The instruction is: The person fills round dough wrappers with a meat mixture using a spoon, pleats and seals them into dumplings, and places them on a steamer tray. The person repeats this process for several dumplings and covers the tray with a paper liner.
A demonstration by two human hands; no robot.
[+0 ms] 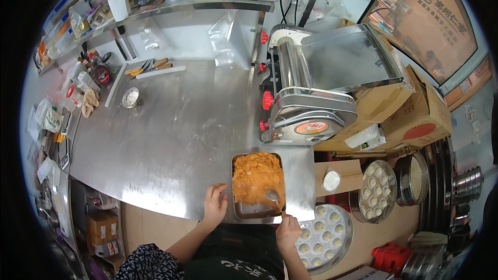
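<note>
A rectangular metal tray lies near the front edge of the steel worktable. Crumbly orange-brown filling covers most of it, and bare metal shows along its near end. My right hand grips the handle of a metal spoon, whose bowl rests on the filling near the tray's right side. To the left of the tray is my left hand, its fingers apart and holding nothing; whether it touches the tray I cannot tell.
A dough sheeter with red knobs stands at the back right. Steamer trays of small buns sit below the table's right end, near cardboard boxes. A small bowl of white powder and several tools lie at the back left.
</note>
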